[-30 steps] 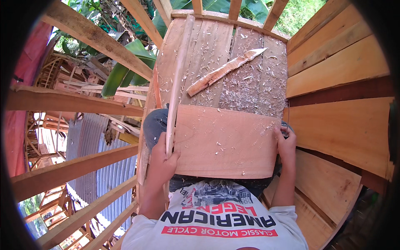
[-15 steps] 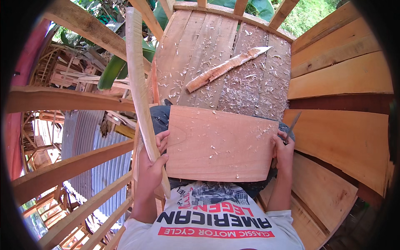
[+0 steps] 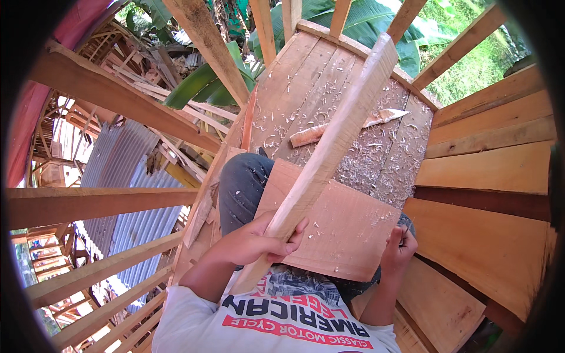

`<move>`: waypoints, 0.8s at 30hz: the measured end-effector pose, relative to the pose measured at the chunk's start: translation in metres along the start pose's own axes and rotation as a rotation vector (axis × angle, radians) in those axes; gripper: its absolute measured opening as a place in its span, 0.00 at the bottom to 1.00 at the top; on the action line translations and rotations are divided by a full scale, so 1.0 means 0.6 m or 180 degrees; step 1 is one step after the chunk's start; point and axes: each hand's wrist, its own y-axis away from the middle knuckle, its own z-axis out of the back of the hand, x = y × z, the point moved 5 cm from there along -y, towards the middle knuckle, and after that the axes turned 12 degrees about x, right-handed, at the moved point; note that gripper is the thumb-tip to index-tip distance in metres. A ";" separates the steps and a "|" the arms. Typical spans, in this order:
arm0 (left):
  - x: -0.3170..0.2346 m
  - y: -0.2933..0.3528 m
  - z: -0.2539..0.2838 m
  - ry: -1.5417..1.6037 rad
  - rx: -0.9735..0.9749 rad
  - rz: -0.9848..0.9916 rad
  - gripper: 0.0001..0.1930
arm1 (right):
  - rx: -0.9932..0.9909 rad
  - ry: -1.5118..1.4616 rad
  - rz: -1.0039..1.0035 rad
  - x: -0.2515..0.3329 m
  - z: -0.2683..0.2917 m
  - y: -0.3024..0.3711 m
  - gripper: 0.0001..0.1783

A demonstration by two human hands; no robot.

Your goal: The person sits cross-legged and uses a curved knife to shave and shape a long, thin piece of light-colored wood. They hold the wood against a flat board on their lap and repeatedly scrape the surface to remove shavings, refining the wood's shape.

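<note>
My left hand (image 3: 272, 240) is wrapped round a long, pale wooden stick (image 3: 329, 144), which slants up and to the right across my lap. Its low end rests near my shirt, and its far end reaches over the floor. A flat, reddish wooden board (image 3: 347, 229) lies on my thighs beneath the stick, with a few shavings on it. At the board's right edge, my right hand (image 3: 399, 247) is closed; a small dark part of the knife (image 3: 402, 240) shows at its fingers, and the blade is hardly visible.
A partly carved, pointed piece of wood (image 3: 306, 136) lies beyond the board on the plank floor (image 3: 288, 88), among many shavings. Wooden railing slats (image 3: 106, 206) stand on the left, with corrugated metal sheets (image 3: 141, 206) below. Wide planks (image 3: 482, 235) line the right side.
My left hand has moved right, swinging the stick from upright at the left to a slant across the board. The board has tilted. The knife blade, clear before, now hardly shows.
</note>
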 end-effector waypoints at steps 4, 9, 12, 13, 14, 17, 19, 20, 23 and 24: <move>0.016 -0.038 -0.031 0.0524 0.0443 0.0070 0.17 | 0.0695 0.0301 0.1046 0.100 -0.048 0.005 0.33; 0.031 -0.055 -0.060 0.0570 0.0608 0.0143 0.18 | 0.1117 0.0891 0.0945 0.147 -0.069 -0.011 0.33; 0.037 -0.050 -0.070 0.0386 0.0686 0.0150 0.18 | 0.1136 0.1120 0.0978 0.155 -0.067 -0.022 0.33; 0.036 -0.047 -0.074 0.0342 0.0686 0.0143 0.18 | 0.1158 0.1117 0.0996 0.157 -0.066 -0.023 0.34; 0.038 -0.044 -0.078 0.0293 0.0659 0.0140 0.18 | 0.1188 0.1110 0.0981 0.156 -0.067 -0.020 0.34; 0.039 -0.040 -0.087 0.0168 0.0630 0.0118 0.17 | 0.0831 0.1636 0.1353 0.166 -0.052 -0.031 0.37; 0.036 -0.042 -0.090 0.0109 0.0690 0.0093 0.16 | 0.0724 0.1806 0.1395 0.170 -0.040 -0.040 0.38; 0.037 -0.042 -0.091 0.0156 0.0691 0.0080 0.16 | 0.0660 0.1881 0.1417 0.175 -0.035 -0.044 0.39; 0.041 -0.042 -0.091 0.0272 0.0700 0.0055 0.17 | 0.0689 0.2120 0.1290 0.183 -0.030 -0.051 0.40; 0.045 -0.041 -0.088 0.0296 0.0705 0.0054 0.17 | 0.0569 0.2164 0.1322 0.182 -0.027 -0.055 0.40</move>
